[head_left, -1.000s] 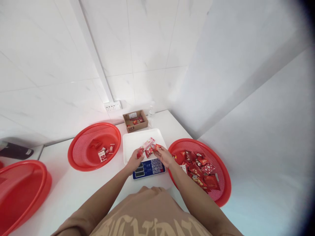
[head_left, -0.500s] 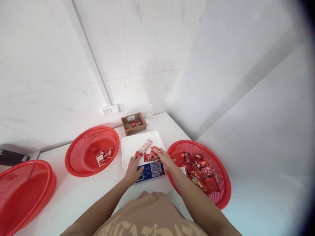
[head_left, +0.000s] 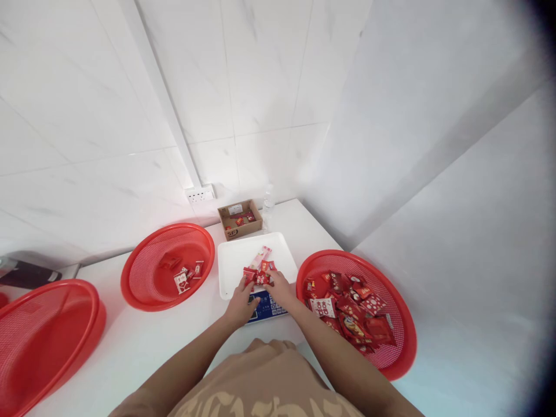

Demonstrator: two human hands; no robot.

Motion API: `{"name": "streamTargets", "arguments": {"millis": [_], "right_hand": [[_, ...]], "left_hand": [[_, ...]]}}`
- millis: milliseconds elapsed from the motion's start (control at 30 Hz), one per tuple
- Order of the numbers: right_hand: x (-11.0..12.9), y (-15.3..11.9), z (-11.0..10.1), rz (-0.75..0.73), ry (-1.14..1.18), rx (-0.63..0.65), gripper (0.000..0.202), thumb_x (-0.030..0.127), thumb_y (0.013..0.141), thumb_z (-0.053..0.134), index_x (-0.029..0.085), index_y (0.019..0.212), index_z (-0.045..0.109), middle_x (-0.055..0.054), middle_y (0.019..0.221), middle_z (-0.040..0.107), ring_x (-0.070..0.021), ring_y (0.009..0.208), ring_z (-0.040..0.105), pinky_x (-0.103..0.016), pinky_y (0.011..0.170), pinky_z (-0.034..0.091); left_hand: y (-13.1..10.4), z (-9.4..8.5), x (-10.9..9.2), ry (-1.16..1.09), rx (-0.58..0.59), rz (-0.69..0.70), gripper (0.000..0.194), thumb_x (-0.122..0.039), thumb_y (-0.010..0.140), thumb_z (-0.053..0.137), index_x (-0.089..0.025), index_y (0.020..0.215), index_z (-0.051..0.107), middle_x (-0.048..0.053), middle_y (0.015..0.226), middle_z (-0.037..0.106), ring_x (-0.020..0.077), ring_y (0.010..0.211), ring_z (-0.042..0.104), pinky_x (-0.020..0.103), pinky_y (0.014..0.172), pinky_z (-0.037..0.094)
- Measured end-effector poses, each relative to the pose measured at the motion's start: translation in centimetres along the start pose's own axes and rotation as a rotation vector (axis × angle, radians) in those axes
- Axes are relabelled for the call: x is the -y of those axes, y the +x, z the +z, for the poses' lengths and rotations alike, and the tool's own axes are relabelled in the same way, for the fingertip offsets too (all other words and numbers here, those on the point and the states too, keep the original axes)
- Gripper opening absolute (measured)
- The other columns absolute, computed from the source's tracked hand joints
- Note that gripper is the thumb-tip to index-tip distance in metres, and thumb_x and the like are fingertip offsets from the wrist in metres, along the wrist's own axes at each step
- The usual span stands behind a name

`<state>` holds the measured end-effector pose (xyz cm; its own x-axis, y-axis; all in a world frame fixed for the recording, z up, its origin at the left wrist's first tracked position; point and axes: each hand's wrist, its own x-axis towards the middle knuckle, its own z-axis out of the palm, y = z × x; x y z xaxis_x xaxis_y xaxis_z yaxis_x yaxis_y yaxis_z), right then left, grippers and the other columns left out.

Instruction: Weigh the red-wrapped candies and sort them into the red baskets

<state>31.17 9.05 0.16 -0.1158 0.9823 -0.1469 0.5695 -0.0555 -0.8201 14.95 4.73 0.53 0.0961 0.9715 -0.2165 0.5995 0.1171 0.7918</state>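
On the white tray (head_left: 231,255) of a weighing scale, several small red candy packets (head_left: 262,278) lie bunched together with a long pink-and-white wrapped stick (head_left: 261,256). My left hand (head_left: 241,303) rests its fingertips against a red packet at the bunch's left side, its thumb spread away over the blue scale panel (head_left: 264,310). From the right, my right hand (head_left: 281,291) closes its thumb and fingers on a red packet at the bunch's near edge. Fingers partly cover the packets and the keypad.
A red basket (head_left: 406,336) full of mixed candy packets stands right of the scale. Another red basket (head_left: 130,289) with a few packets is at left, and a third (head_left: 93,324) nearer. Behind the tray are a cardboard box (head_left: 243,230) and a clear bottle (head_left: 269,200).
My right hand has lowered the packet it held onto the bunch and moved left, closer to my left hand. The view has shifted slightly.
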Motion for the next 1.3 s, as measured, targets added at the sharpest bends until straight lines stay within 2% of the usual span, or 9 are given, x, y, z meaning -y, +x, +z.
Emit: {"name": "streamTargets", "arguments": {"millis": [167, 400, 567, 733, 900, 1033, 1133, 1233, 1300], "right_hand": [[0.3, 0.2, -0.8, 0.019, 0.018, 0.028, 0.036, 0.015, 0.074, 0.055, 0.021, 0.108, 0.063, -0.008, 0.11, 0.063, -0.0212, 0.096, 0.06, -0.033, 0.086, 0.045], [-0.2, 0.3, -1.6, -0.024, -0.106, 0.039, 0.033, 0.019, 0.08, 0.049, 0.017, 0.11, 0.063, -0.011, 0.112, 0.062, -0.0224, 0.104, 0.057, -0.032, 0.091, 0.041], [-0.1, 0.6, -2.1, -0.043, -0.328, -0.062, 0.04, 0.024, 0.083, 0.048, 0.021, 0.122, 0.056, -0.012, 0.132, 0.049, -0.0257, 0.116, 0.047, -0.035, 0.094, 0.036], [0.5, 0.2, -2.3, -0.071, -0.445, 0.026, 0.037, 0.035, 0.088, 0.041, 0.024, 0.119, 0.058, -0.007, 0.132, 0.052, -0.0276, 0.114, 0.046, -0.039, 0.093, 0.036], [0.4, -0.7, -2.1, -0.127, -0.424, -0.024, 0.038, 0.036, 0.09, 0.037, 0.021, 0.115, 0.06, -0.007, 0.125, 0.058, -0.0255, 0.111, 0.049, -0.039, 0.092, 0.038], [-1.5, -1.6, -3.8, -0.206, -0.306, -0.222, 0.036, 0.033, 0.089, 0.038, 0.018, 0.112, 0.062, -0.009, 0.117, 0.062, -0.0225, 0.109, 0.052, -0.038, 0.097, 0.037], [-4.2, -3.1, -6.1, -0.145, -0.262, -0.337, 0.037, 0.034, 0.088, 0.038, 0.016, 0.11, 0.062, -0.011, 0.113, 0.064, -0.0232, 0.106, 0.054, -0.04, 0.096, 0.038], [-7.8, -5.3, -8.1, -0.003, -0.345, -0.345, 0.04, 0.033, 0.087, 0.038, 0.012, 0.113, 0.06, -0.014, 0.114, 0.062, -0.0251, 0.108, 0.053, -0.041, 0.097, 0.037], [-10.1, -7.1, -8.8, 0.105, -0.448, -0.3, 0.043, 0.033, 0.085, 0.041, 0.01, 0.117, 0.057, -0.016, 0.119, 0.058, -0.0272, 0.114, 0.049, -0.041, 0.099, 0.035]], "left_hand": [[0.8, -0.1, -1.3, -0.121, 0.017, -0.01, 0.056, -0.035, 0.068, 0.066, -0.018, 0.12, 0.055, 0.015, 0.147, 0.03, 0.031, 0.138, 0.022, 0.044, 0.112, 0.021], [1.0, -0.8, -1.8, -0.16, 0.032, 0.024, 0.06, -0.035, 0.067, 0.068, -0.02, 0.123, 0.053, 0.013, 0.148, 0.029, 0.0296, 0.14, 0.015, 0.044, 0.113, 0.016], [0.7, -1.1, -1.4, -0.101, -0.001, 0.089, 0.054, -0.031, 0.072, 0.063, -0.019, 0.124, 0.053, 0.014, 0.144, 0.035, 0.0273, 0.139, 0.02, 0.043, 0.112, 0.02], [-0.1, -0.9, -0.8, 0.093, 0.039, 0.153, 0.051, -0.033, 0.075, 0.061, -0.02, 0.124, 0.052, 0.013, 0.146, 0.034, 0.0287, 0.136, 0.026, 0.046, 0.11, 0.023], [-0.4, -0.9, -1.7, 0.46, 0.185, 0.26, 0.064, -0.035, 0.077, 0.059, -0.023, 0.136, 0.04, 0.009, 0.15, 0.026, 0.0301, 0.14, 0.01, 0.052, 0.111, 0.017], [0.1, -0.9, -2.7, 0.627, 0.28, 0.287, 0.068, -0.039, 0.078, 0.058, -0.027, 0.14, 0.033, 0.006, 0.151, 0.024, 0.0323, 0.14, 0.007, 0.057, 0.11, 0.011], [0.7, -0.8, -3.0, 0.669, 0.313, 0.309, 0.067, -0.04, 0.078, 0.058, -0.024, 0.139, 0.036, 0.007, 0.15, 0.029, 0.0324, 0.14, 0.009, 0.056, 0.111, 0.009], [0.8, -0.5, -2.8, 0.647, 0.262, 0.336, 0.063, -0.039, 0.078, 0.058, -0.022, 0.136, 0.04, 0.008, 0.148, 0.032, 0.032, 0.14, 0.011, 0.054, 0.112, 0.014], [0.1, -0.3, -2.4, 0.602, 0.214, 0.365, 0.06, -0.037, 0.08, 0.057, -0.021, 0.135, 0.041, 0.009, 0.148, 0.032, 0.0316, 0.139, 0.014, 0.054, 0.111, 0.018]]}}
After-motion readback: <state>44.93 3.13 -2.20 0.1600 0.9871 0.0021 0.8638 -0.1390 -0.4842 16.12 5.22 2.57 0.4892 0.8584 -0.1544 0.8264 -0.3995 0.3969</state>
